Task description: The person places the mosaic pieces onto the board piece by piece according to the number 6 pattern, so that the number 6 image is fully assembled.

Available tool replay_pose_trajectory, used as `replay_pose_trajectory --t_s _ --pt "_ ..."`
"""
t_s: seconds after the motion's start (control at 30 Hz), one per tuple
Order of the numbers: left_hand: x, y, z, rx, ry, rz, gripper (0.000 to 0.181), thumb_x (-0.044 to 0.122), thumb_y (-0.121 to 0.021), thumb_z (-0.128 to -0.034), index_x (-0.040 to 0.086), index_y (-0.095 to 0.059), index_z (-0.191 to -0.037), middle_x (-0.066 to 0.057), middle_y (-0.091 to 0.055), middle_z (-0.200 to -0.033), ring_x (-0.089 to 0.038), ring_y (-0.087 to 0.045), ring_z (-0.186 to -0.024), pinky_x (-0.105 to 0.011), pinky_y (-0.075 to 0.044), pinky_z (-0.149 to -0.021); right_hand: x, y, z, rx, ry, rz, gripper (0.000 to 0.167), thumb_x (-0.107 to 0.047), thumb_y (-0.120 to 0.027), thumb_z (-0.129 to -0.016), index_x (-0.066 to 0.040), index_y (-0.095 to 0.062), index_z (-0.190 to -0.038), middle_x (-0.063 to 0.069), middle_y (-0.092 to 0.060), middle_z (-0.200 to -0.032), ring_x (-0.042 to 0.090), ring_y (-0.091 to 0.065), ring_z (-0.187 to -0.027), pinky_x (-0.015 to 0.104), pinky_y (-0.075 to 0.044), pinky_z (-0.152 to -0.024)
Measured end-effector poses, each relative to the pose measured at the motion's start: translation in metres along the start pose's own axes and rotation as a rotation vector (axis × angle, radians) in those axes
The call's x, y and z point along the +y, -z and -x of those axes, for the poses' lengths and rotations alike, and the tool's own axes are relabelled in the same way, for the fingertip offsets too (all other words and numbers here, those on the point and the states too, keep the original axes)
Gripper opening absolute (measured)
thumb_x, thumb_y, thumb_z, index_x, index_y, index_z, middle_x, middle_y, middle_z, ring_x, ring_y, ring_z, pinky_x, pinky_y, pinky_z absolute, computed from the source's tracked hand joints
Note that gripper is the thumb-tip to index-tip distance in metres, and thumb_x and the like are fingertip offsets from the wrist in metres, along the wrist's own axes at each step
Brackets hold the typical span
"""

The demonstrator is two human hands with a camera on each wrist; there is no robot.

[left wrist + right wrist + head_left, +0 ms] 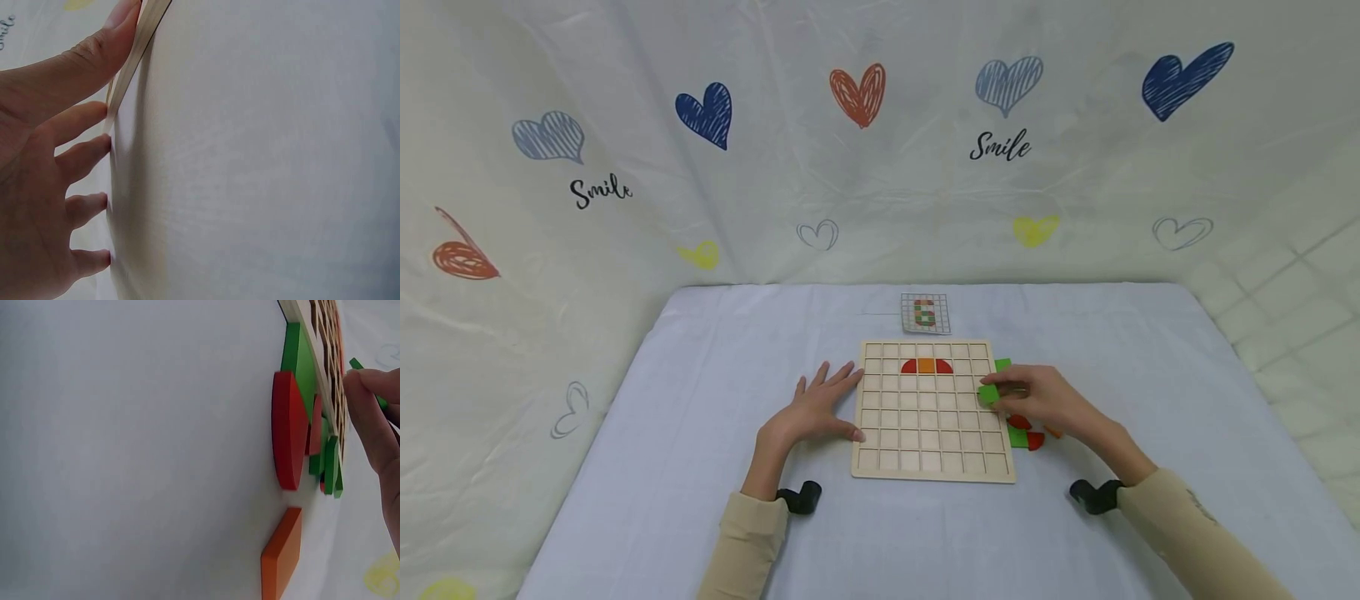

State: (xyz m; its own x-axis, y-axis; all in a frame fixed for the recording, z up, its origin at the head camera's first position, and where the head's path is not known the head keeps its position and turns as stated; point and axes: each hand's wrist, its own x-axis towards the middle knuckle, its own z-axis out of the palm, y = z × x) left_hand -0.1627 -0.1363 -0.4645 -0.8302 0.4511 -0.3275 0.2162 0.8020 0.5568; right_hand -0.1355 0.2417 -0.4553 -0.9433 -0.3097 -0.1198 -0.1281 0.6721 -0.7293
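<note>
A wooden grid board (928,417) lies flat on the table. Near its top, a red quarter-round tile (910,366), an orange square tile (927,366) and another red quarter-round tile (943,367) sit side by side in one row. My left hand (816,412) is spread beside the board, its thumb and fingertips touching the left edge. Between thumb and fingers my right hand (1033,392) pinches a green square tile (988,395) over the board's right side. In the right wrist view this green tile (357,364) is partly covered by the fingers.
Loose green (300,362), red (289,431) and orange (281,553) tiles lie along the board's right edge, some partly hidden by the right hand in the head view. Behind the board lies a pattern card (926,314) with a coloured grid figure. A printed white curtain (910,183) hangs behind the table.
</note>
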Motion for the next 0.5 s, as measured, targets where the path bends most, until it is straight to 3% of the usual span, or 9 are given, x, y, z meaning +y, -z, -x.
replay_pose_trajectory --t_s 0.5 --pt "-0.002 0.0 -0.002 0.0 -0.002 -0.001 0.106 0.039 -0.089 -0.0785 0.023 -0.029 -0.164 0.0 -0.017 -0.173 -0.036 0.004 -0.161 -0.066 0.005 -0.125 -0.009 -0.017 -0.019 -0.005 0.003 0.004 0.04 -0.021 -0.082 -0.088 -0.011 -0.074 -0.126 0.002 -0.074 -0.112 0.017 -0.068 -0.098 0.031 -0.059 -0.087"
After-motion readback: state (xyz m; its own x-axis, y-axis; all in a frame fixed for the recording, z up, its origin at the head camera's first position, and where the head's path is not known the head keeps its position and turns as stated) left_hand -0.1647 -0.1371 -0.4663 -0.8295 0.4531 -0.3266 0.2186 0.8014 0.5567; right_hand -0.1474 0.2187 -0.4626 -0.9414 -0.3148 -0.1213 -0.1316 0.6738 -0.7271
